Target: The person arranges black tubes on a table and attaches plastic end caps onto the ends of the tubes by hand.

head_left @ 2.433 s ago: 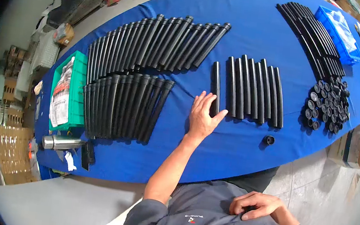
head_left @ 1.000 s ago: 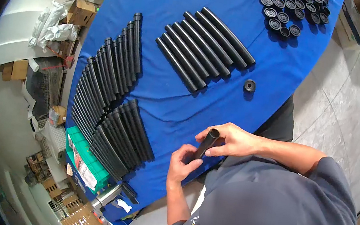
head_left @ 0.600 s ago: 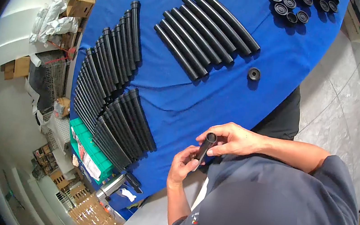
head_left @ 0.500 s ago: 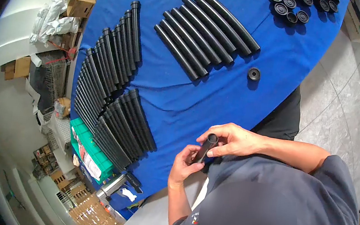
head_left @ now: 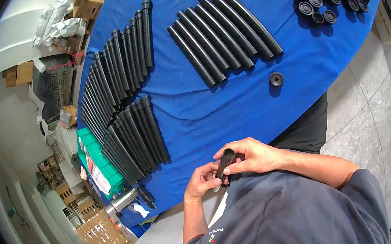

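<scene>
A short black tube (head_left: 222, 167) is held close to my body, its open end facing up toward the camera. My right hand (head_left: 256, 157) wraps the upper part of it with thumb and fingers. Lower down, my left hand (head_left: 203, 181) pinches the same tube between thumb and fingertips. The tube's lower end is hard to make out against the dark shirt. On the blue cloth beyond my hands sits a single round black cap (head_left: 276, 79) with a hole in its centre.
Several black tubes (head_left: 224, 37) lie side by side on the blue-covered table (head_left: 197, 107). Many thinner-looking tubes with collared ends (head_left: 119, 62) are stacked at left. Round black caps (head_left: 315, 2) cluster at the far edge. A green crate (head_left: 101, 164) stands by the left edge.
The tube has turned slightly more upright, and my left-hand fingers have shifted a little along it. Both hands stay on the tube; the things on the table have not moved.
</scene>
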A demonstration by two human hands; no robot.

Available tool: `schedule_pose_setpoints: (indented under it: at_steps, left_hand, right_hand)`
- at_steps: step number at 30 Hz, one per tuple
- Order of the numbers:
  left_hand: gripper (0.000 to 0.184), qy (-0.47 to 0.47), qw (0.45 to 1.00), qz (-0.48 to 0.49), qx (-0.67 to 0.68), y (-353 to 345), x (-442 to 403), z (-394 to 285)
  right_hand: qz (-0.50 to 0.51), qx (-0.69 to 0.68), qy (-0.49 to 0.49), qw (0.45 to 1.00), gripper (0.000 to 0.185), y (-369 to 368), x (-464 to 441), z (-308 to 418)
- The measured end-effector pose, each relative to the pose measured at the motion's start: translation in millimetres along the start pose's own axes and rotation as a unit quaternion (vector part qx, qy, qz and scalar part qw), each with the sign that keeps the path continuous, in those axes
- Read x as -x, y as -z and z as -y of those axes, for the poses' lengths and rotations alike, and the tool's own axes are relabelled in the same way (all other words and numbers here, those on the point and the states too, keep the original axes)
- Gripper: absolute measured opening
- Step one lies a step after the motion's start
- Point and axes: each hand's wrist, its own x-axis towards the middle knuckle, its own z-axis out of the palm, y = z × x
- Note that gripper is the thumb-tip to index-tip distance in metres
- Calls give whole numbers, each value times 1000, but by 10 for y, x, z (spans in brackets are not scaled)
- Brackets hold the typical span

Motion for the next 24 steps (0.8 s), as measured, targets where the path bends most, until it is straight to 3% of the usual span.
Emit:
schedule_pose_setpoints:
  at_steps: [9,14,18,21,24]
  left_hand:
    - [46,-48,998,30,-7,151,28,167]
    - [45,-13,997,49,66,55,45,23]
    - [47,-4,998,12,59,-17,34,7]
    - [41,-14,998,24,64,6,20,51]
    - [39,8,996,47,80,70,42,69]
  right_hand:
    - [11,88,18,996,42,-35,-23,14]
    - [9,-23,-17,1000,38,-32,-1,-6]
    - [29,-86,-43,995,37,-35,-9,-20]
    - [18,-38,14,999,26,-62,-19,-44]
    - [-9,66,31,997,30,-39,-6,62]
